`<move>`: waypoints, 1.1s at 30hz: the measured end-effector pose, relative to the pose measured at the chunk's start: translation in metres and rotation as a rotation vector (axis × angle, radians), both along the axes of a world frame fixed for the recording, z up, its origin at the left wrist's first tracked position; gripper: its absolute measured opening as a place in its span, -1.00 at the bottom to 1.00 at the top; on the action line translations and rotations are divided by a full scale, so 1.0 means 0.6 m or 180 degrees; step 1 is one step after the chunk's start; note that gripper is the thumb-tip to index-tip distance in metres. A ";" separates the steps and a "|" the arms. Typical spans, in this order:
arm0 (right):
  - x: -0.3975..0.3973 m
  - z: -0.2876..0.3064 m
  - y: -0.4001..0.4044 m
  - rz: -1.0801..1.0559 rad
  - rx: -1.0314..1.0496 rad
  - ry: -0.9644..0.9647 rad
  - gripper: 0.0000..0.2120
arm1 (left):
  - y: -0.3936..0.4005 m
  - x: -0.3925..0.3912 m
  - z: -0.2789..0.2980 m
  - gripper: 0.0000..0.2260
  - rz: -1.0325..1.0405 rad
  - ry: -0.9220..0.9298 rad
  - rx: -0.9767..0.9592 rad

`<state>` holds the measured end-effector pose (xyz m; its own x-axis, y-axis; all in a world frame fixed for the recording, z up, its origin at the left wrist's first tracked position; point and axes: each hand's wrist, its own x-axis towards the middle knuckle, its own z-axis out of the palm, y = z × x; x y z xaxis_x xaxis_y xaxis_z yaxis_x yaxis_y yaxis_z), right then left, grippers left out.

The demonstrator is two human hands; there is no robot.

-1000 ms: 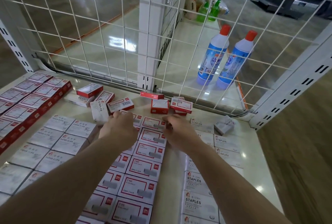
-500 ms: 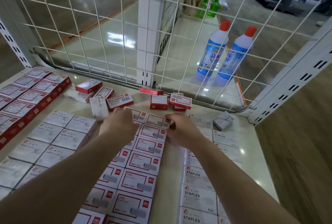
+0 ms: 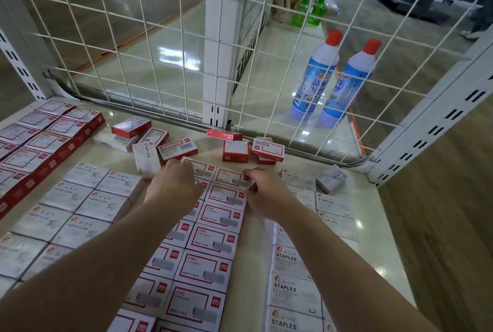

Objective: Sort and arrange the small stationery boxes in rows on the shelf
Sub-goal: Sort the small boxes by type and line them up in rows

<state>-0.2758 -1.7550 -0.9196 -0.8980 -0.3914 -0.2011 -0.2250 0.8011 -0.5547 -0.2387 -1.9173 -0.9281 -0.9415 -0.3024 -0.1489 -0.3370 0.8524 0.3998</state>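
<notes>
Shelf (image 3: 373, 214): pale, glossy, backed by a white wire grid (image 3: 149, 46).
Red-bordered staple boxes (image 3: 213, 241): white lids with red frames, laid flat in two columns down the shelf's middle.
Left hand (image 3: 174, 185): fingers curled down on the far-left box of those columns; grip itself hidden.
Right hand (image 3: 266, 193): fingers curled at the right edge of the far-right box (image 3: 229, 175).
Loose boxes (image 3: 234, 150): jumbled just beyond the columns, by the grid.

glossy shelf (image 3: 378, 214), cardboard boxes (image 3: 213, 241), white wire mesh (image 3: 149, 38)

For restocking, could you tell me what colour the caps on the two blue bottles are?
Red caps, head view.
</notes>
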 end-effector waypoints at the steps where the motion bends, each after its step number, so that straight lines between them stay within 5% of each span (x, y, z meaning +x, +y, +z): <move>1: -0.001 -0.001 -0.001 0.0011 0.0011 0.0012 -0.73 | -0.001 0.000 -0.001 -0.76 -0.0001 0.0002 0.0005; 15: 0.005 0.019 0.021 0.0020 0.0000 0.0390 -0.69 | 0.011 0.011 0.013 -0.64 -0.0035 0.0097 -0.0240; 22: -0.013 0.017 0.128 -0.0579 0.0420 0.0536 -0.75 | 0.097 0.001 0.029 -0.64 -0.0594 0.0457 0.0040; 28: -0.009 0.035 0.199 -0.0823 0.0385 0.0687 -0.71 | 0.194 -0.016 0.021 -0.69 -0.0878 0.0133 0.0466; 33: -0.039 0.025 0.250 -0.0830 0.0696 0.0591 -0.74 | 0.239 -0.023 0.009 -0.64 -0.1183 0.0111 0.0163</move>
<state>-0.2991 -1.6048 -0.9045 -0.9907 -0.1111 -0.0790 -0.0788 0.9395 -0.3334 -0.2528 -1.7738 -0.9228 -0.9904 0.0678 -0.1208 0.0062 0.8926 0.4508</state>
